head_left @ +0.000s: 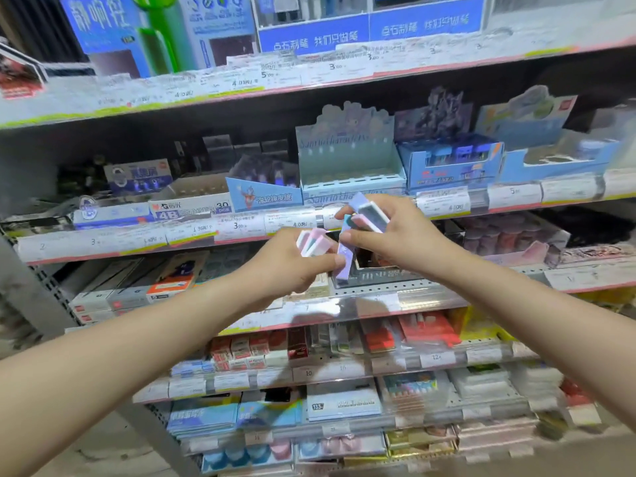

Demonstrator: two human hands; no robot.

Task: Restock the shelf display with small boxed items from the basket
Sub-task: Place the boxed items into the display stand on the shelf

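Observation:
Both hands are raised in front of a stationery shelf. My left hand [292,265] grips a few small pastel boxes [312,243], pink, white and teal, and its thumb touches a long lilac box [345,256] that stands on end between the hands. My right hand [392,235] holds several more small boxes [369,212], lilac, white and pink, fanned near its fingertips. Just behind them on the second shelf stands a pale teal cardboard display [347,166] whose slots look bare. No basket is in view.
Other display boxes flank the teal one: a blue cartoon box [261,196] to the left, a blue box [451,166] to the right. A clear tray [385,273] sits below the hands. Price-tag rails [241,228] edge every shelf, and lower shelves are packed with goods.

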